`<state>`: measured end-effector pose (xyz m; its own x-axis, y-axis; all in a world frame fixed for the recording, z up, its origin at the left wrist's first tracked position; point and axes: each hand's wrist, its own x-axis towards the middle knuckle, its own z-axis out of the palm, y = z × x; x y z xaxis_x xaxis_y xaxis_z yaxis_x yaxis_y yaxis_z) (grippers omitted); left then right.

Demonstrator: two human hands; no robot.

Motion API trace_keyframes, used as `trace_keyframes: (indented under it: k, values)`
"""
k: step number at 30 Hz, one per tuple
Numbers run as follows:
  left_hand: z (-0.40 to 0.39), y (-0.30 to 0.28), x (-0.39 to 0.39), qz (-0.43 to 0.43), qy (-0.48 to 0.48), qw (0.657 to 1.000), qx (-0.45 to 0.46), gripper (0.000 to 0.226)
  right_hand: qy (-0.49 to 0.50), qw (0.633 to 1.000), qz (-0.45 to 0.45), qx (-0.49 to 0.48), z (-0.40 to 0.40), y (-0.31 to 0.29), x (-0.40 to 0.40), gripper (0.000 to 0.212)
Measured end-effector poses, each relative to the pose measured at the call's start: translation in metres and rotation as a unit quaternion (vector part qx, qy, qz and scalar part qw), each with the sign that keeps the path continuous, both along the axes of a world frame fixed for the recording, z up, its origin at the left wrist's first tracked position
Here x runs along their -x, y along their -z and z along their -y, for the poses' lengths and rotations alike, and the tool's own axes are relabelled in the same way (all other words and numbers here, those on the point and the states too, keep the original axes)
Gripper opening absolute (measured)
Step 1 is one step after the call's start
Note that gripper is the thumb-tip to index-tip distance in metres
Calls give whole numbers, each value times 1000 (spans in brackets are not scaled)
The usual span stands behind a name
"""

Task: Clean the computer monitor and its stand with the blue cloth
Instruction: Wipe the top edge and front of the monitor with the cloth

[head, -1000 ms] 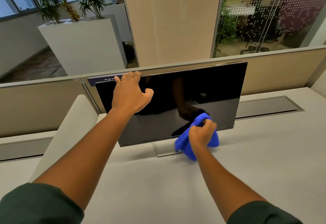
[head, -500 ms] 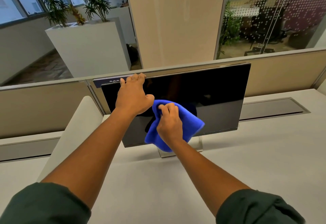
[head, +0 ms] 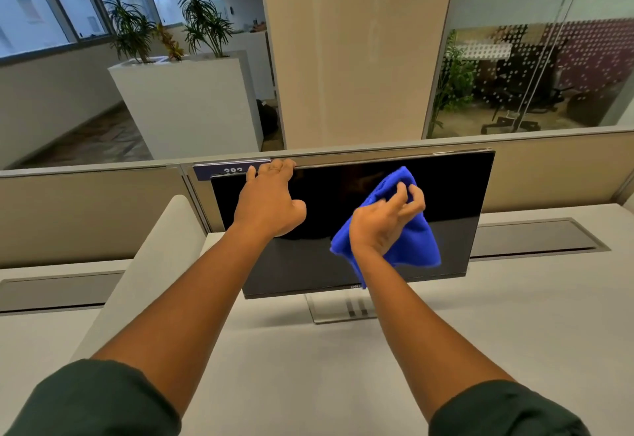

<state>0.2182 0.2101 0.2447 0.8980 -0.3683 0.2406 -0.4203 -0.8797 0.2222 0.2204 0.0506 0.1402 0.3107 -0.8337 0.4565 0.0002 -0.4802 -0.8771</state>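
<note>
We see the monitor (head: 453, 195) standing on the pale table (head: 514, 315), its dark screen tilted back against the low partition (head: 549, 168). The left hand (head: 269, 200) grips the monitor's top edge, fingers hooked over it and thumb on the glass. The right hand (head: 384, 221) has its fingers curled into the blue cloth (head: 417, 243), bunching it against the right half of the screen (the cloth hangs down past the wrist). Below, the clear stand (head: 338, 308) sits on the table, touched by neither hand.
</note>
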Motion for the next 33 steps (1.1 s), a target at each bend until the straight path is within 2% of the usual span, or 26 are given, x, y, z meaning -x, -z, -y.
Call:
trace_keyframes:
  k: [3,7,9,11,14,16,19,22,25,30,33]
  values:
    - [-3,-2,-2,-14,1,1000,7,72,-46,999,16,7,-40,-21,-13,43]
    - [-17,-6,-12,-30,-2,999,22,71,-174,978,-10,117,-74,-16,-13,35]
    - [-26,-9,-13,-27,-15,999,29,66,-201,968,-17,150,-72,-10,-12,36]
    - [-39,-8,-14,-24,-31,998,45,63,-165,979,-6,122,-60,-6,-12,35]
    - [-65,-3,-18,-18,-60,996,64,63,-35,998,49,-15,-40,-4,-15,37]
    - [-81,2,-19,-10,-85,993,83,59,-4,997,53,-53,-38,-5,-17,38]
    - [-90,6,-16,-13,-105,987,124,55,-24,999,30,-22,-53,-6,-19,39]
    - [-90,8,-18,-20,-111,979,169,65,-97,994,-15,41,-82,-8,-21,42]
    - [-90,9,-18,-12,-113,978,174,70,-188,969,-46,155,-113,-6,-23,43]
    - [-96,10,-25,-1,-124,982,146,77,-309,877,-108,353,-136,6,-21,53]
    - [-98,9,-24,-5,-124,981,152,78,-342,834,-107,420,-120,20,-18,44]
